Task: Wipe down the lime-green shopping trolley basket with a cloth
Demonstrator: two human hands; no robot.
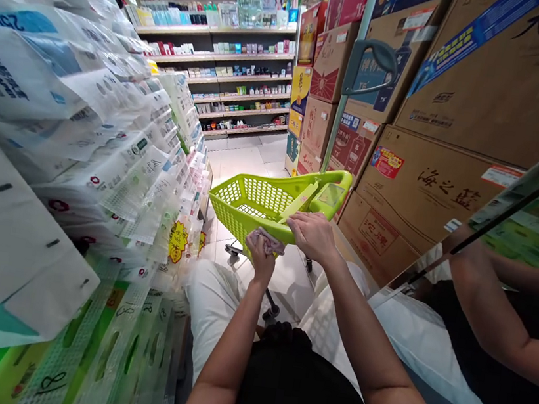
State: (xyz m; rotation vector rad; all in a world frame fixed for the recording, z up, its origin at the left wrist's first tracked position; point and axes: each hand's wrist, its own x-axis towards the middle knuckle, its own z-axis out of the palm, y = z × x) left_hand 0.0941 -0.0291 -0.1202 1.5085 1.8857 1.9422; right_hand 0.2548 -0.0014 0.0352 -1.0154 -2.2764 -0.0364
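A lime-green shopping cart [235, 224] with a perforated basket stands in front of my legs. My left hand [260, 258] is closed on a crumpled greyish-pink cloth [270, 242], which rests against the near side of the basket. Just to the right, my right hand [315, 236] lies over the cart's near rim, its fingers bent over the edge. The undersides of those fingers are hidden. Inside the basket only the holed floor and a green panel at the right end show.
Stacked white tissue packs [103, 180] crowd the left side. Cardboard cartons [451, 179] rise on the right, beside a pole with a blue-grey handle [371, 66] and a reflective panel [505, 259]. Shelves of small goods [249, 53] stand beyond the tiled floor [241, 152].
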